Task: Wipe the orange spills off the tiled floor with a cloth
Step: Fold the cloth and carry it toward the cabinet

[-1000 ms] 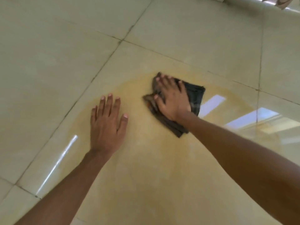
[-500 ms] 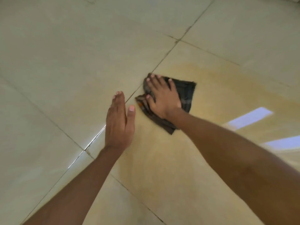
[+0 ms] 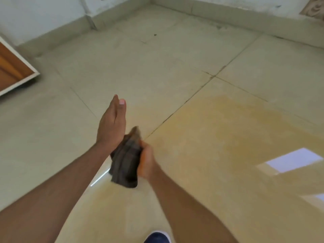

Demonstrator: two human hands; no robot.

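Note:
A dark grey cloth [image 3: 127, 162] hangs bunched above the floor, and my right hand [image 3: 148, 159] grips it from the right side. My left hand [image 3: 112, 122] is raised just left of the cloth, edge-on, fingers straight and together, its wrist touching the cloth's upper edge. A wide pale orange spill [image 3: 233, 135] covers the glossy cream tile to the right of and below my hands, reaching the grout line. The tiled floor [image 3: 140, 67] beyond it looks dry and plain.
A wooden cabinet door with a white frame [image 3: 12, 69] stands at the far left. Skirting and white walls [image 3: 57, 32] close the room at the back. A dark blue shoe tip [image 3: 157, 237] shows at the bottom edge. Window reflections [image 3: 294, 159] glare on the wet tile.
My right hand has lifted the cloth off the floor and pulled it back towards me. My left hand has left the floor too and turned edge-on. The view has tilted up towards the walls.

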